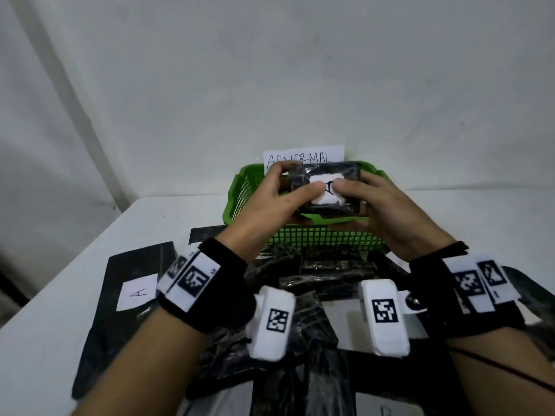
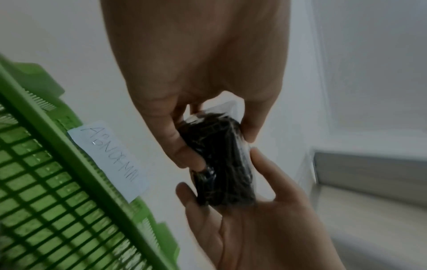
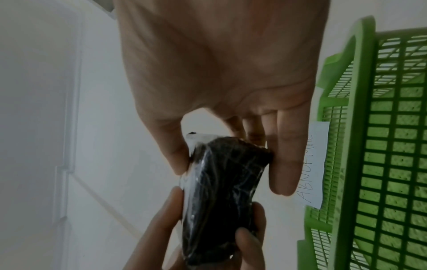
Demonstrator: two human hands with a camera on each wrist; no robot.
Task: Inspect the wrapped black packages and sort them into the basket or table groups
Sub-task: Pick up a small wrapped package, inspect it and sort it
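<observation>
I hold one black plastic-wrapped package (image 1: 330, 172) with a white label between both hands, above the green basket (image 1: 300, 240). My left hand (image 1: 289, 187) grips its left end with the thumb on the label. My right hand (image 1: 354, 196) grips the right end, thumb on top and fingers beneath. In the left wrist view the left hand (image 2: 219, 142) pinches the package (image 2: 221, 182). The right wrist view shows the right hand (image 3: 231, 175) pinching the package (image 3: 219, 219) at its other end. More black packages (image 1: 315, 274) lie piled on the table below my wrists.
A paper sign reading ABNORMAL (image 1: 303, 156) stands on the basket's far rim against the white wall. A black sheet with a label A (image 1: 138, 292) lies at the left of the white table (image 1: 75, 295). Another label (image 1: 384, 411) shows at the bottom edge.
</observation>
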